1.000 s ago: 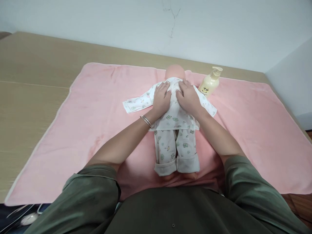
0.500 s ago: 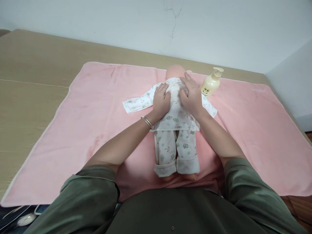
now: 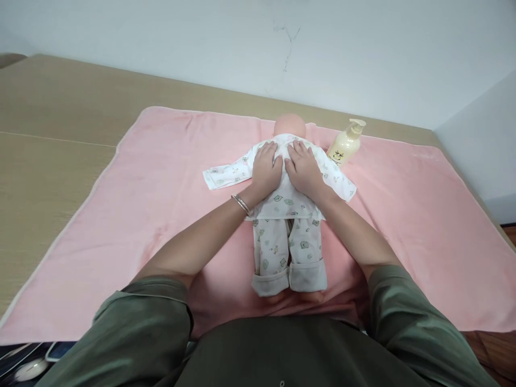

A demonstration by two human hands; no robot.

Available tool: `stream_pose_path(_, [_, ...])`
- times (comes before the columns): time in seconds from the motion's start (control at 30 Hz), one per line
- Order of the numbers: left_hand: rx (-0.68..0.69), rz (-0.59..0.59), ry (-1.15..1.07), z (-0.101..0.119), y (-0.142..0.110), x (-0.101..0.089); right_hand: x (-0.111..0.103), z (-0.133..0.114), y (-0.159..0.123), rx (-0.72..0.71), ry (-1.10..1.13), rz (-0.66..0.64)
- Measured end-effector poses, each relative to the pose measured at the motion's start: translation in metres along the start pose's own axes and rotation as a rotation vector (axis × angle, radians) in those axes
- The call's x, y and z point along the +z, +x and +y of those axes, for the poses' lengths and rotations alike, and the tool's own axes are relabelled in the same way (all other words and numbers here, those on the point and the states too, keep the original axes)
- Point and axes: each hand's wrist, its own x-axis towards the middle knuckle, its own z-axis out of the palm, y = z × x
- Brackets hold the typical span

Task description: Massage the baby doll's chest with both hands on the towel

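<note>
L hand (image 3: 266,171): flat on doll (image 3: 290,126) shirt (image 3: 287,200), grip unclenched
R hand (image 3: 303,170): ditto, grip likewise unclenched
Doll: on pink blanket (image 3: 173,177)
Pump btl. (image 3: 344,146): nr. doll, R side

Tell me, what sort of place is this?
Possibly an indoor baby-care practice area: a clothed doll lies on a pink blanket, with a pump bottle nearby.

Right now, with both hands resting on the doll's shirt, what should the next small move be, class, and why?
Perhaps slide the left hand and right hand slightly outward: they rest close together high on the shirt, and its sleeves lie spread to either side.
</note>
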Motion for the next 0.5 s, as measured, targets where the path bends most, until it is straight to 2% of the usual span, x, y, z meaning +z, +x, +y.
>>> stream_pose_path(0.1, [-0.012,-0.068,0.017,-0.002,0.007,-0.003,-0.009,-0.006,-0.001,-0.031,-0.011,-0.108])
stream_pose_path(0.17, [-0.034,-0.103,0.007,0.000,0.008,-0.008,-0.028,-0.007,-0.001,-0.050,0.030,-0.083])
stream_pose_path(0.27, [-0.038,-0.056,-0.098,0.017,0.005,-0.018,-0.064,0.006,-0.001,-0.025,0.089,0.101])
stream_pose_path(0.37, [-0.015,-0.002,-0.347,0.048,0.004,-0.023,-0.092,0.032,0.001,0.063,0.099,0.281])
stream_pose_path(0.43, [-0.050,-0.096,-0.539,0.071,0.009,-0.020,-0.102,0.051,0.002,0.122,0.095,0.358])
stream_pose_path(0.5, [-0.112,-0.260,-0.668,0.093,0.020,-0.012,-0.106,0.066,0.003,0.146,0.070,0.398])
